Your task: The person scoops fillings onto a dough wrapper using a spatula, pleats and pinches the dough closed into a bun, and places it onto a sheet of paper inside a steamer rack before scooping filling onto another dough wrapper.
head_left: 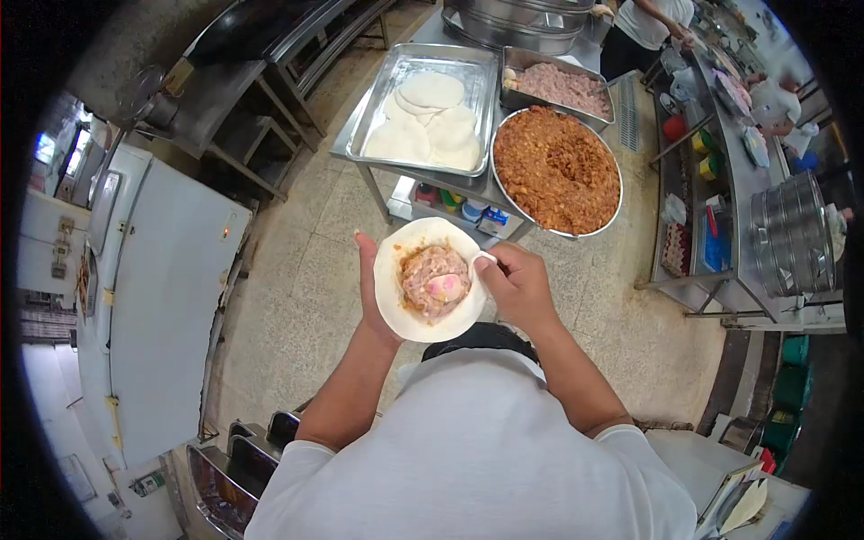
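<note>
My left hand (372,304) supports a round white dough wrapper (391,270) from below, with its thumb up at the left rim and its other fingers hidden underneath. On the wrapper sits a mound of pinkish ground meat filling (423,266) with orange-brown bits around it. A pale piece with pink spots (444,287), perhaps egg, lies on top of the meat. My right hand (522,286) pinches the wrapper's right edge between thumb and fingers. The wrapper is held in front of my chest, nearer to me than the steel table.
On the table ahead are a metal tray (379,85) of flat dough rounds (432,92), a pan of ground meat (560,85) and a large bowl of reddish-brown filling (540,157). Steamers (526,27) stand behind. Co-workers (776,101) are at the right; a white freezer (171,297) is left.
</note>
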Action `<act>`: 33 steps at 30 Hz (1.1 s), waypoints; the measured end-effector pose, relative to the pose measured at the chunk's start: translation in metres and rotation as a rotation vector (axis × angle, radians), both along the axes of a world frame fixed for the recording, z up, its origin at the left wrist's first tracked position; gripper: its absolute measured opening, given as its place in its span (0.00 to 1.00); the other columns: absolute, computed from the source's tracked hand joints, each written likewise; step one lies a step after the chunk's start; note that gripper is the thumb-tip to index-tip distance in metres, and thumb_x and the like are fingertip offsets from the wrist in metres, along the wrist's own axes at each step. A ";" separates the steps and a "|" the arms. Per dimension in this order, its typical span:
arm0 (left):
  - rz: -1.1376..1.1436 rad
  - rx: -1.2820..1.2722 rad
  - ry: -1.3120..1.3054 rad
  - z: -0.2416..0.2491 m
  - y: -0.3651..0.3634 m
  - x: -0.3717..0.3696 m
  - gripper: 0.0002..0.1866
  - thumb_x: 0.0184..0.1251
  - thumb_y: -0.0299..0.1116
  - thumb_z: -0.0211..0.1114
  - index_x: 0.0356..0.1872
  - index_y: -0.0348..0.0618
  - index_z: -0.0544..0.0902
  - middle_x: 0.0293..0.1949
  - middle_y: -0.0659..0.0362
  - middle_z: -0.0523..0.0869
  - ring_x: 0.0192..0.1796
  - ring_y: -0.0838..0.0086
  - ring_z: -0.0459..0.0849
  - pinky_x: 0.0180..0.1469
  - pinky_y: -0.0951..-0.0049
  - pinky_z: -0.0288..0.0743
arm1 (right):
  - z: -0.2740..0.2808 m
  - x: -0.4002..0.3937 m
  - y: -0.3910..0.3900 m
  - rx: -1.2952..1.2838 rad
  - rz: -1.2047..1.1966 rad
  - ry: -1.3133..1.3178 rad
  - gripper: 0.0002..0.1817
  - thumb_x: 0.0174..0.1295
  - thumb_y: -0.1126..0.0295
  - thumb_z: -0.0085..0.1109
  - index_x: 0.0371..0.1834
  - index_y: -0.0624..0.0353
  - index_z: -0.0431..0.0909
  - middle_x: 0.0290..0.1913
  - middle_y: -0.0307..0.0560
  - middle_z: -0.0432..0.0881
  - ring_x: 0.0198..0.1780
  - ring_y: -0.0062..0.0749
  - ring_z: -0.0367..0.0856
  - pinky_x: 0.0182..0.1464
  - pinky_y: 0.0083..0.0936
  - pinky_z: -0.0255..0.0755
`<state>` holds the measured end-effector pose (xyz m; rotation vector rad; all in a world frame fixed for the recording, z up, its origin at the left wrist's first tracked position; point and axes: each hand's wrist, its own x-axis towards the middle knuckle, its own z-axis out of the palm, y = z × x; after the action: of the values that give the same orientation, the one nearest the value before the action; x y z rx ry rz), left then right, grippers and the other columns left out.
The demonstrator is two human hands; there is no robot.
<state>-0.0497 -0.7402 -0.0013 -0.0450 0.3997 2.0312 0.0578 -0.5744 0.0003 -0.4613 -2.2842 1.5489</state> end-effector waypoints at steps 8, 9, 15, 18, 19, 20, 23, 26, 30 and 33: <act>-0.094 0.085 -0.002 0.003 0.027 -0.002 0.56 0.59 0.82 0.35 0.67 0.35 0.68 0.61 0.44 0.77 0.60 0.56 0.81 0.62 0.55 0.77 | -0.005 0.000 0.029 -0.292 0.013 -0.034 0.08 0.63 0.70 0.62 0.34 0.65 0.81 0.30 0.43 0.80 0.30 0.24 0.76 0.32 0.26 0.69; -0.077 0.044 0.043 0.004 0.030 -0.001 0.56 0.59 0.82 0.35 0.67 0.36 0.67 0.62 0.44 0.77 0.61 0.56 0.80 0.62 0.55 0.77 | -0.005 0.003 0.033 -0.154 0.022 -0.008 0.07 0.63 0.70 0.62 0.36 0.64 0.81 0.30 0.42 0.79 0.31 0.23 0.76 0.32 0.25 0.69; -0.068 0.036 0.110 0.010 0.047 0.003 0.56 0.59 0.82 0.36 0.69 0.36 0.65 0.63 0.44 0.76 0.62 0.55 0.79 0.63 0.54 0.76 | 0.019 0.005 0.045 -0.064 0.000 0.005 0.08 0.63 0.69 0.62 0.37 0.64 0.81 0.28 0.45 0.79 0.30 0.25 0.76 0.32 0.27 0.69; -0.107 0.065 0.113 0.005 0.052 0.001 0.57 0.58 0.82 0.36 0.69 0.36 0.65 0.63 0.45 0.75 0.62 0.55 0.79 0.64 0.54 0.75 | 0.011 0.000 0.049 -0.255 -0.001 0.044 0.09 0.63 0.69 0.61 0.35 0.65 0.81 0.27 0.49 0.78 0.29 0.29 0.76 0.32 0.29 0.69; -0.139 0.086 0.094 0.003 0.053 -0.001 0.57 0.58 0.83 0.36 0.69 0.36 0.65 0.63 0.45 0.75 0.62 0.55 0.79 0.64 0.54 0.75 | 0.008 -0.002 0.051 -0.362 0.023 0.042 0.09 0.62 0.69 0.61 0.35 0.65 0.81 0.26 0.51 0.78 0.29 0.30 0.76 0.32 0.29 0.70; -0.140 0.087 0.095 0.004 0.054 -0.002 0.57 0.58 0.83 0.36 0.69 0.36 0.65 0.63 0.45 0.75 0.62 0.55 0.79 0.64 0.54 0.75 | 0.009 -0.001 0.053 -0.361 0.022 0.044 0.09 0.62 0.69 0.61 0.35 0.65 0.81 0.26 0.51 0.78 0.29 0.30 0.76 0.32 0.29 0.70; -0.171 0.053 0.093 0.007 0.056 -0.002 0.57 0.57 0.83 0.36 0.70 0.37 0.65 0.64 0.45 0.75 0.63 0.56 0.78 0.64 0.54 0.75 | 0.010 0.002 0.059 -0.015 0.003 0.032 0.09 0.62 0.69 0.62 0.34 0.65 0.80 0.26 0.49 0.77 0.28 0.29 0.76 0.32 0.29 0.69; -0.147 -0.007 0.102 0.010 0.057 0.001 0.58 0.56 0.83 0.37 0.70 0.38 0.64 0.65 0.46 0.74 0.64 0.56 0.77 0.64 0.55 0.75 | 0.009 0.006 0.064 0.116 0.041 0.035 0.09 0.62 0.68 0.62 0.33 0.66 0.80 0.25 0.49 0.77 0.28 0.29 0.75 0.32 0.29 0.69; -0.160 -0.030 0.195 0.003 0.059 -0.001 0.58 0.56 0.83 0.36 0.71 0.38 0.63 0.66 0.46 0.73 0.65 0.56 0.76 0.65 0.54 0.74 | 0.024 0.002 0.064 -0.074 0.025 0.017 0.08 0.62 0.72 0.63 0.29 0.65 0.78 0.27 0.41 0.75 0.30 0.22 0.72 0.32 0.25 0.65; -0.206 -0.011 0.216 -0.001 0.058 -0.005 0.58 0.56 0.83 0.35 0.71 0.38 0.62 0.66 0.46 0.72 0.66 0.56 0.76 0.66 0.54 0.73 | 0.017 0.002 0.064 -0.199 0.018 0.009 0.08 0.62 0.72 0.63 0.30 0.65 0.78 0.27 0.41 0.75 0.30 0.21 0.72 0.32 0.25 0.66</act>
<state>-0.0547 -0.6823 -0.0027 0.2029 0.5289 1.8358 0.0596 -0.5102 0.0172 -0.4848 -2.1424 1.7922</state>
